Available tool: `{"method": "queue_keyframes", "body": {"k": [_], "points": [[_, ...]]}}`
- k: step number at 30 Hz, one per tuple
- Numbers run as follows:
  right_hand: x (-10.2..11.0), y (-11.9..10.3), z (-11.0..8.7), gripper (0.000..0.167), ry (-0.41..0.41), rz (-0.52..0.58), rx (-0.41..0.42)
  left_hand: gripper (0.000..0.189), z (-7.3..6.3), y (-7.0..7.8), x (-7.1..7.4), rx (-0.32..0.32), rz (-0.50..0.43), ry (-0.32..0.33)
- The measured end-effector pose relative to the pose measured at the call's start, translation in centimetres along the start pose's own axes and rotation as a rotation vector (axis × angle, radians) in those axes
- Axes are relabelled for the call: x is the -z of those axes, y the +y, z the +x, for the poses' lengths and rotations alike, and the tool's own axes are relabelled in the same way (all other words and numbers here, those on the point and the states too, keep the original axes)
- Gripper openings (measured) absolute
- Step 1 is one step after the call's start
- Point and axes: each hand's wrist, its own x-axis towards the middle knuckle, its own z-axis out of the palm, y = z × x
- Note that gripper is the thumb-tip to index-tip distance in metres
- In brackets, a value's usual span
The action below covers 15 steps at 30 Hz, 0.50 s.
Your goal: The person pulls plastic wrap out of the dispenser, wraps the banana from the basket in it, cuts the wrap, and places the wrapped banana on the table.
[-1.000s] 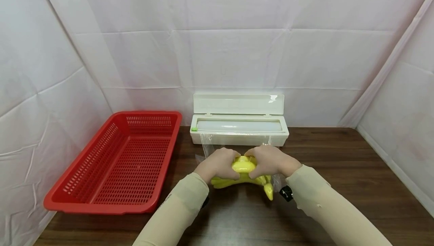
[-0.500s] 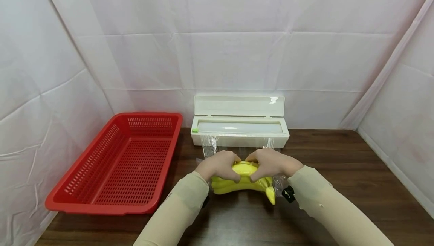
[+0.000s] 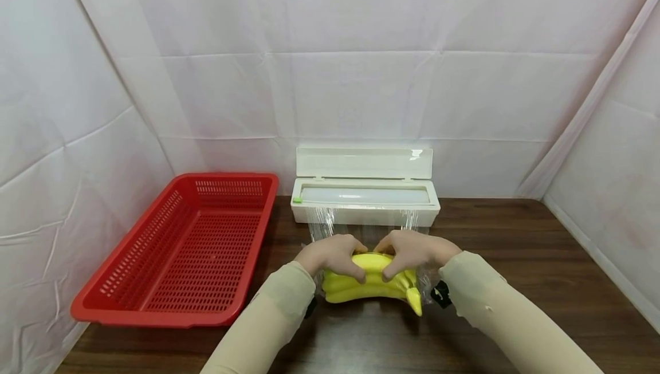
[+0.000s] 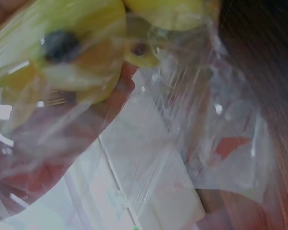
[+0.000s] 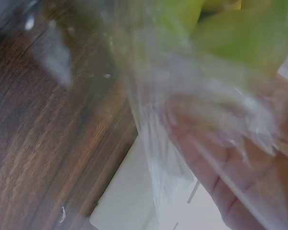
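Note:
A bunch of yellow bananas (image 3: 368,292), stem pointing right and toward me, is held between both hands in the head view. My left hand (image 3: 337,255) grips its left part and my right hand (image 3: 415,251) its right part, thumbs on the near side. Clear cling film (image 3: 323,222) stretches from the white dispenser (image 3: 304,213) to the bunch, with loose folds at both ends. The left wrist view shows film (image 4: 197,120) over the dark-tipped banana ends (image 4: 93,62). Through film, the right wrist view shows my right fingers (image 5: 211,167) beneath the bunch.
Behind the bananas, the dispenser's lid (image 3: 361,163) is raised and the film roll (image 3: 363,195) shows inside. A red plastic basket (image 3: 263,236) stands at left on the dark wooden table (image 3: 495,259). White cloth walls (image 3: 361,93) enclose the back and sides.
Both hands have drawn the bananas slightly toward me and turned them, so more of their near side shows. The film strip behind them appears longer.

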Motion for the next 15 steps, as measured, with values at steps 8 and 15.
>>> {"method": "queue_keyframes", "body": {"k": [8, 15], "points": [[-0.5, 0.0, -0.7, 0.050, 0.080, -0.047, 0.024, 0.076, -0.1, -0.1, -0.3, 0.014, 0.054, 0.071], [-1.2, 0.4, -1.0, 0.064, 0.162, -0.075, 0.002, 0.074, -0.3, -0.3, -0.5, -0.009, 0.070, 0.109]]}}
